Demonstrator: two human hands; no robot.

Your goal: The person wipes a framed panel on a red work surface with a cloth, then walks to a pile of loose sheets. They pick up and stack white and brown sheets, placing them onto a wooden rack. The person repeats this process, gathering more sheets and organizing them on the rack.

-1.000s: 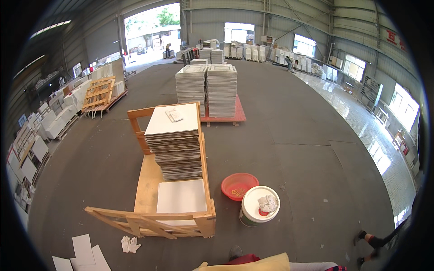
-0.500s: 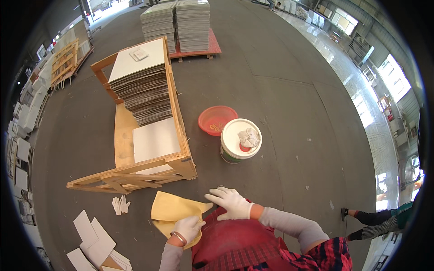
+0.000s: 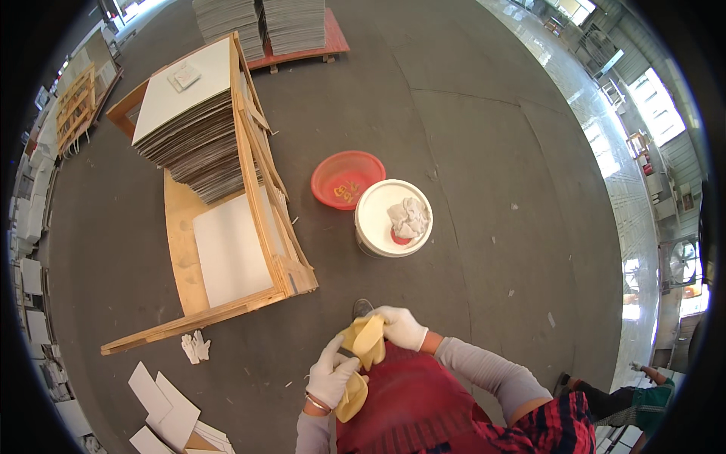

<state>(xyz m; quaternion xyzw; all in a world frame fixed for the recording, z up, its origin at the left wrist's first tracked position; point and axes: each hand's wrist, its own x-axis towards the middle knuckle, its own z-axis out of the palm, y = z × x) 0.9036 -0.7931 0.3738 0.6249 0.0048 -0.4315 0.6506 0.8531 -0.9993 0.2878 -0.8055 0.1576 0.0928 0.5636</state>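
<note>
A yellow cloth (image 3: 366, 342) is bunched up in front of my red apron, with both hands closed on it. My left hand (image 3: 331, 374), in a white glove, grips its lower part, and a fold hangs below the fingers. My right hand (image 3: 401, 327), also gloved in white, pinches the upper part. Beyond my hands stands a white lidded bucket (image 3: 374, 219), a crumpled whitish rag (image 3: 409, 217) lying on its lid. Behind the bucket, to its left, is a red plastic basin (image 3: 333, 178) on the floor.
Left of the basin is a wooden crate (image 3: 181, 261) holding a stack of thin panels (image 3: 189, 147). White gloves (image 3: 196, 347) and loose white boards (image 3: 170, 412) lie at lower left. A red pallet (image 3: 338, 38) bears stacked sheets at the back. Another person (image 3: 620, 401) is at lower right.
The cloth, formerly spread out from my left hand, is now gathered between both hands. My right hand has moved down onto it and closed. The view has shifted slightly.
</note>
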